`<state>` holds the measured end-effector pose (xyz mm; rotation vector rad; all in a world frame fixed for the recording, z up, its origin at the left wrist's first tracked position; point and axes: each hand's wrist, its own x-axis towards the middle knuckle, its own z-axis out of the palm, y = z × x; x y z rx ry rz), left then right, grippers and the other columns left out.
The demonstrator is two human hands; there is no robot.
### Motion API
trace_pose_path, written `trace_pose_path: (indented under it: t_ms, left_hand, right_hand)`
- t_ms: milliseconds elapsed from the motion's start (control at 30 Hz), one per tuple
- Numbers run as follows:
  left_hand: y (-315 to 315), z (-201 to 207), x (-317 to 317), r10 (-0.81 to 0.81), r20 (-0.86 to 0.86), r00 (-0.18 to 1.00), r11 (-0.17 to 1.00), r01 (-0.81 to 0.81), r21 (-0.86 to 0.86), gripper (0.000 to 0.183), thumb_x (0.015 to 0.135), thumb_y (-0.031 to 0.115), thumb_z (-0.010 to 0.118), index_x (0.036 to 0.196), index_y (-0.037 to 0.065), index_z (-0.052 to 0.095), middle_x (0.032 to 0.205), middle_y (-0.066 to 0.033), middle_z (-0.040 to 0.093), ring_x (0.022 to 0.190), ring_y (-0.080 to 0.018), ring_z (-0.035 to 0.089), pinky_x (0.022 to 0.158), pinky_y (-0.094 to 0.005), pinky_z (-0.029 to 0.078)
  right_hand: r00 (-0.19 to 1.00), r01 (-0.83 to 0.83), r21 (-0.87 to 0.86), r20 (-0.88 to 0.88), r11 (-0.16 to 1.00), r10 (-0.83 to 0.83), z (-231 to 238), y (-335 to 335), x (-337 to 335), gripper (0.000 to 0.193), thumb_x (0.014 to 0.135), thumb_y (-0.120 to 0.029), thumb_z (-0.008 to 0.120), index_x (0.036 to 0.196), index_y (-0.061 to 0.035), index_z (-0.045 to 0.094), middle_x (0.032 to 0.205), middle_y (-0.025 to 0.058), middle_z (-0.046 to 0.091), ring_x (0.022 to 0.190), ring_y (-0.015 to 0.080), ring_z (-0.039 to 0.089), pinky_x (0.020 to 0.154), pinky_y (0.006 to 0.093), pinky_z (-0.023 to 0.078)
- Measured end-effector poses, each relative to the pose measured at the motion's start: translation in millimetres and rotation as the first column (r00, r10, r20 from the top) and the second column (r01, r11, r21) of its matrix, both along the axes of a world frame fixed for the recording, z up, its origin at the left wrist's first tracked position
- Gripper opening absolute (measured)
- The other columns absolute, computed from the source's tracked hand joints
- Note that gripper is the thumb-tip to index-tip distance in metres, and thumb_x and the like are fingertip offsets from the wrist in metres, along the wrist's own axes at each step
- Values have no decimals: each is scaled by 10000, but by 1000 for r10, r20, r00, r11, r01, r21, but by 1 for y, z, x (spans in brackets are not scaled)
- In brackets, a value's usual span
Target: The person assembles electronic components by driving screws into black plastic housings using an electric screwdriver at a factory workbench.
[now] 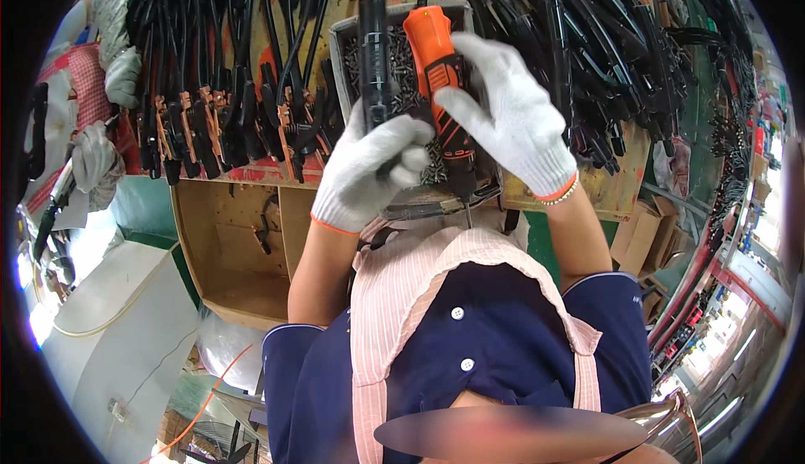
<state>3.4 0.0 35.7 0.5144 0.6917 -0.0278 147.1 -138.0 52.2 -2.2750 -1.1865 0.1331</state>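
Note:
My left hand (373,166), in a white knit glove, is curled around the lower end of a black cylindrical handle (374,53). A thin metal rod runs up from the handle's top. Just right of it lies an orange and black electric screwdriver (434,53), its bit pointing down towards my apron. My right hand (511,112), gloved too, is beside the screwdriver with thumb and fingers apart, the thumb tip at its body. Both tools lie over a grey box (340,65) of small dark screws (401,65).
Black cabled clamps with copper-coloured jaws (218,124) cover the bench on the left. Black handles with cables (587,61) are heaped on the right. Below the bench's edge is an open wooden drawer (239,250). Another person's gloved hand (94,153) is at the far left.

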Motion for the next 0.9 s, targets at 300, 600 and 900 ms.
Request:
trace_pose_path:
  t_ms: [300,600,900]
  left_hand:
    - [6,-31,-11,-6,196,981,981,44,-188,355,1007,414,454,979,64,507,635,-10,441,385,-57,338,336,-189,274]
    - [-5,-12,-3,20,222,975,999,-26,26,197,965,151,536,1148,102,481,677,-7,451,391,-49,354,361,-183,282]
    - [0,-23,-10,-42,160,986,999,42,5,110,948,120,569,1010,28,570,838,-69,631,416,-26,403,337,-175,300]
  right_hand:
    - [965,104,-564,-142,819,-221,8,30,-9,903,778,-533,695,1434,-60,293,926,219,678,831,405,675,688,440,552]
    - [596,455,546,-774,703,215,46,-55,-4,630,718,-121,763,1279,-52,483,993,54,597,859,144,587,771,323,526]
    - [576,521,851,-289,-71,765,47,-82,13,431,879,-60,570,1289,-144,468,1177,70,526,702,106,488,574,261,448]
